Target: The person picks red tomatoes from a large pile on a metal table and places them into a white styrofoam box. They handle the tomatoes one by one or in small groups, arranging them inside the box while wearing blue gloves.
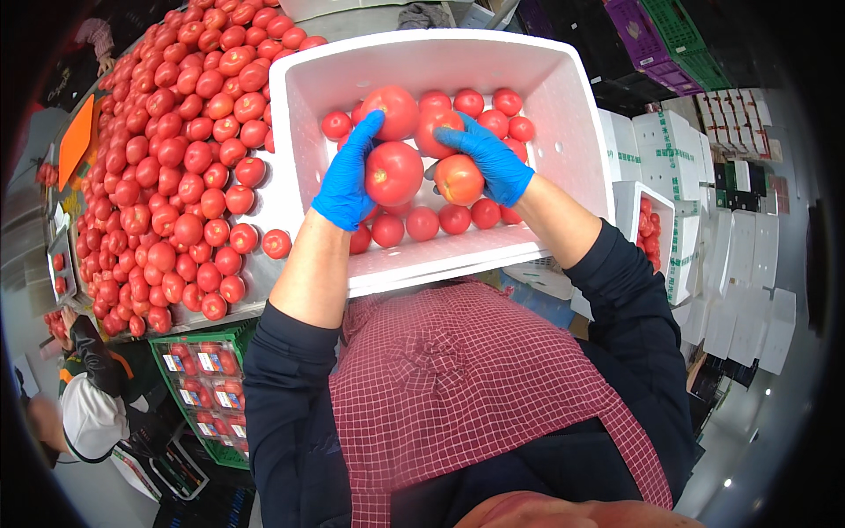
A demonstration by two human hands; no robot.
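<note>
Both my hands wear blue gloves and are over a white foam box [442, 264]. My left hand [353, 175] holds two large tomatoes, one above the other: an upper tomato [394, 112] and a lower tomato [395, 173]. My right hand [492, 155] has its fingers around two more, a red tomato [436, 135] and a paler orange-red tomato [460, 180]. Below them, single tomatoes [422, 224] lie on the box floor; my hands and the held tomatoes hide its middle. Left of the box, a big pile of tomatoes [188, 165] covers much of a metal table.
A lone tomato [276, 243] lies beside the box's left wall. A green crate [198, 396] with packed tomatoes stands below the table. White foam boxes [667, 148] are stacked at right, one open with tomatoes. A co-worker [92, 396] is at lower left; another person's hand [105, 64] is at upper left.
</note>
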